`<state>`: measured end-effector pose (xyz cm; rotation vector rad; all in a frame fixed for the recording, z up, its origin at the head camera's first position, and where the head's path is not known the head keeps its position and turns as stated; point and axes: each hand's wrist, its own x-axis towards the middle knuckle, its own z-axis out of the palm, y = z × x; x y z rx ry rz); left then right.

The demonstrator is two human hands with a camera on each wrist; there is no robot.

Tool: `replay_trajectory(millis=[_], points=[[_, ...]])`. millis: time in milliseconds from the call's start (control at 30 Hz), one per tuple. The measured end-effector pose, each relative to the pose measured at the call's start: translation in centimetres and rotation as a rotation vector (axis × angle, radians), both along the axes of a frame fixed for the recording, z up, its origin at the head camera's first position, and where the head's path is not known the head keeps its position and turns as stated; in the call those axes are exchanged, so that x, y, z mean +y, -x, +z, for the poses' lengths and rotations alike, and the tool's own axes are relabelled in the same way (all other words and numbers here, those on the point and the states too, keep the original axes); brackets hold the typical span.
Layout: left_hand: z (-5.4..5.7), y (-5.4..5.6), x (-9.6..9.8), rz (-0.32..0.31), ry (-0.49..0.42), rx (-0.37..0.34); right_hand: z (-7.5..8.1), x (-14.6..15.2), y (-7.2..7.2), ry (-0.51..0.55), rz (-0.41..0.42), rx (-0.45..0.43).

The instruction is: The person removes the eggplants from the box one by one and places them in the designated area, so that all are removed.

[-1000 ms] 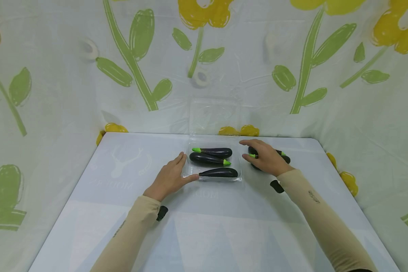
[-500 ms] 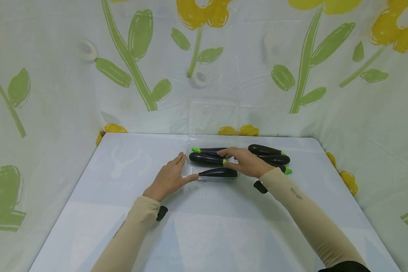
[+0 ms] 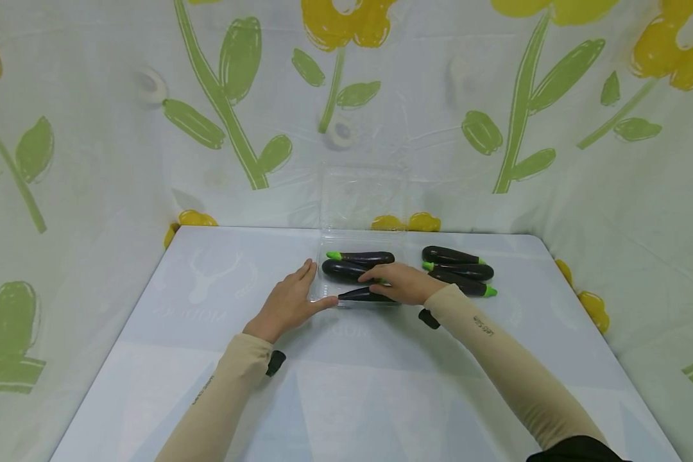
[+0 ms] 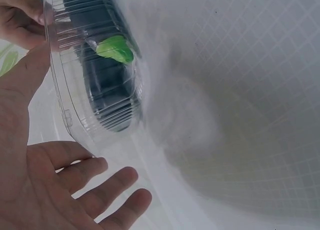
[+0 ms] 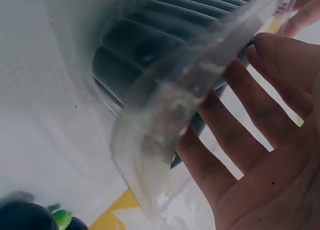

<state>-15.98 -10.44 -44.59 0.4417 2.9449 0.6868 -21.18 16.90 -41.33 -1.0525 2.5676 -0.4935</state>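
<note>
A clear plastic clamshell box (image 3: 319,290) stands at the table's far edge, its transparent lid (image 3: 364,196) raised at the back. Inside lie a far eggplant (image 3: 362,257), a middle eggplant (image 3: 342,270) and a near eggplant (image 3: 355,294). My left hand (image 3: 289,301) rests against the box's left side, fingers straight, thumb at the front rim. From the right, my right hand (image 3: 401,282) reaches into the box with fingers and thumb spread over the middle and near eggplants. In the right wrist view, the box wall blurs its fingertips; firm contact is unclear.
Three more eggplants lie together on the table right of the box: a back one (image 3: 450,255), a middle one (image 3: 470,271) and a front one (image 3: 464,283). Behind the white table (image 3: 208,398) hangs a flower-print curtain (image 3: 416,122).
My right hand has moved left from over the loose eggplants into the box, then slightly towards its near side. The left hand and the eggplants have stayed in place.
</note>
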Motion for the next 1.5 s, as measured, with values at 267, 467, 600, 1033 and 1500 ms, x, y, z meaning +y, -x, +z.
replay_trajectory(millis=[267, 467, 600, 1033, 1500], points=[[0.15, -0.10, 0.07, 0.003, 0.005, -0.014, -0.46, -0.16, 0.11, -0.073, 0.016, -0.016], [0.25, -0.22, 0.11, 0.004, -0.001, -0.024, -0.29, -0.27, -0.05, -0.098, 0.003, -0.068], [0.29, -0.30, 0.10, 0.001, -0.006, -0.021, -0.18, -0.27, -0.04, -0.091, -0.001, -0.102], [0.18, -0.25, 0.11, 0.000, -0.003, -0.010, -0.37, -0.11, 0.06, -0.076, -0.044, -0.138], [0.37, -0.33, 0.14, 0.003, -0.022, -0.021, 0.10, 0.21, -0.51, -0.040, -0.103, -0.081]])
